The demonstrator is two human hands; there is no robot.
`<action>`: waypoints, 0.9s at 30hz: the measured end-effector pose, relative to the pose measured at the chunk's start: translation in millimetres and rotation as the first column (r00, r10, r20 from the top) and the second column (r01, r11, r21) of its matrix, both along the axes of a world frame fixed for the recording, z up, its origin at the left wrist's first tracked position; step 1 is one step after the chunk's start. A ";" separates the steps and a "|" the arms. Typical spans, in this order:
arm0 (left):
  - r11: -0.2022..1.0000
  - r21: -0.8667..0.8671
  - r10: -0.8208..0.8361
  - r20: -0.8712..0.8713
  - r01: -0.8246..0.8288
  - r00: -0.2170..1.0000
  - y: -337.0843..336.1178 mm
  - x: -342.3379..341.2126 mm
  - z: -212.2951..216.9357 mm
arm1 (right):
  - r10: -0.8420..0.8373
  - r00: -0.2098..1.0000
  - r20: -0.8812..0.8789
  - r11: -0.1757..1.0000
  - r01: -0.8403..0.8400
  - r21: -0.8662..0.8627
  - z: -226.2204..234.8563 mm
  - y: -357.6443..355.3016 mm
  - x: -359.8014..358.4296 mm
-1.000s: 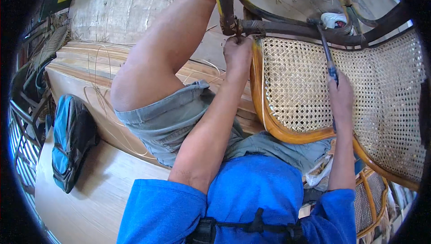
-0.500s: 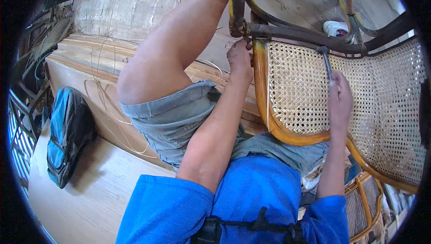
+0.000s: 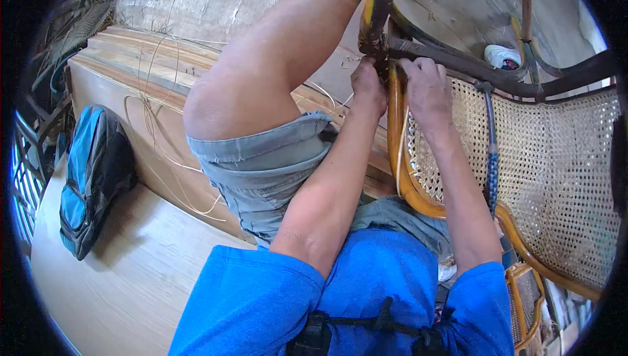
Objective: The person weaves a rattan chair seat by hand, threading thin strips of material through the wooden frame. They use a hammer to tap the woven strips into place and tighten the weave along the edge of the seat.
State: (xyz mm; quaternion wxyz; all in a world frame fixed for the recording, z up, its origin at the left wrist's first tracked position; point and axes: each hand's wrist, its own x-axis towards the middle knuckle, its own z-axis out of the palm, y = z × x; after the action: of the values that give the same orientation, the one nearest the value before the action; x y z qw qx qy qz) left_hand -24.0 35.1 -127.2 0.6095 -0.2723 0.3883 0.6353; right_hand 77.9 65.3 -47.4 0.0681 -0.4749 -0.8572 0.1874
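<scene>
A rattan chair with a woven cane seat (image 3: 468,124) rests tilted over my lap. At its upper left corner, my left hand (image 3: 369,88) is closed beside the outer edge of the curved rattan frame (image 3: 396,133); its fingertips are partly hidden. My right hand (image 3: 428,91) lies across the same corner from the seat side, fingers curled in toward the left hand. What the two hands pinch there is too small to make out. A hammer (image 3: 492,153) lies on the cane, right of my right hand, its head against the dark rail (image 3: 451,58).
A blue and black backpack (image 3: 88,179) lies on the floor at left, beside a stack of wooden boards (image 3: 147,68). Loose cane strands (image 3: 149,117) trail over the boards. Another rattan piece (image 3: 523,303) stands at lower right. Dark chair legs (image 3: 379,2) rise at the top.
My right hand has let go of the hammer, leaving it on the cane seat, and has moved left to the frame corner. My left hand stays at that corner.
</scene>
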 end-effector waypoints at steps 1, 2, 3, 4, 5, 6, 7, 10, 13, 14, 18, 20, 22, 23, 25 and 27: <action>0.998 0.056 0.036 0.024 -0.038 0.999 -1.2 -1.5 -4.4 | 0.036 0.997 -0.070 0.999 -0.038 -0.021 1.6 -0.9 -0.2; 0.999 0.034 0.039 0.002 -0.040 0.999 -4.5 -2.4 -8.3 | 0.021 0.995 -0.103 0.999 -0.023 -0.023 0.7 -0.6 -0.5; 0.999 0.016 0.033 -0.010 -0.033 0.999 -2.9 -1.2 -2.2 | -0.004 0.992 -0.125 1.000 0.001 -0.021 -1.5 1.6 2.9; 1.000 -0.002 0.026 -0.022 -0.026 0.999 -1.8 -0.1 4.0 | -0.027 0.988 -0.149 0.999 0.025 -0.020 -3.7 3.6 5.9; 0.999 -0.036 0.021 -0.042 -0.023 0.999 -2.3 1.7 10.9 | -0.036 0.991 -0.127 0.999 0.034 -0.020 -6.0 5.1 8.8; 0.997 -0.069 0.013 -0.064 -0.018 0.998 -2.1 1.5 26.1 | -0.048 0.993 -0.107 0.999 0.046 -0.018 -8.5 6.1 11.2; 0.995 -0.102 0.004 -0.086 -0.013 0.996 -2.4 1.5 33.7 | -0.060 0.994 -0.089 0.998 0.058 -0.017 -10.8 6.8 12.3; 0.999 -0.047 -0.008 -0.167 0.000 0.986 -10.3 6.5 23.9 | -0.043 0.997 -0.070 0.999 0.041 -0.026 -15.9 10.0 10.0; 0.999 -0.040 -0.006 -0.210 -0.002 0.978 -10.5 9.8 20.5 | -0.050 0.993 -0.105 0.999 0.048 -0.026 -16.8 8.2 5.1; 0.998 -0.054 0.001 -0.173 -0.011 0.985 -10.1 10.4 15.7 | -0.062 0.990 -0.126 0.997 0.056 -0.049 -17.3 8.6 5.7; 0.972 -0.234 0.007 -0.042 -0.016 0.999 -29.7 13.8 -15.8 | -0.270 0.913 -0.307 0.948 0.196 -0.250 -12.7 11.6 17.7; 0.962 -0.272 -0.002 -0.019 -0.003 1.000 -33.5 14.9 -22.6 | -0.396 0.841 -0.370 0.895 0.264 -0.359 -8.1 10.8 26.5; 0.978 -0.208 -0.018 -0.016 0.014 1.000 -25.8 17.6 -7.2 | -0.463 0.807 -0.367 0.860 0.308 -0.408 -3.9 7.4 38.9; 0.988 -0.154 -0.012 -0.030 0.007 0.999 -25.6 18.4 -18.8 | -0.479 0.787 -0.389 0.855 0.317 -0.411 -12.2 6.4 45.4; 0.945 -0.321 -0.084 -0.040 0.067 0.996 -35.0 19.7 -29.6 | -0.565 0.725 -0.393 0.784 0.325 -0.528 -9.3 7.3 49.7; 0.823 -0.524 -0.337 -0.138 0.220 0.931 -53.1 23.0 -50.5 | -0.634 0.672 -0.382 0.721 0.335 -0.607 -3.2 6.5 50.2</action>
State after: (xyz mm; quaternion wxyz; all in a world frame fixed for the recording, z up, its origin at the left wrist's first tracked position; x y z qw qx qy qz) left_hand -1.0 -18.0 -177.7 0.5567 -0.2871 0.6415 0.4429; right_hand 128.2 71.8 -50.6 0.2460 -0.6153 -0.5549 0.5029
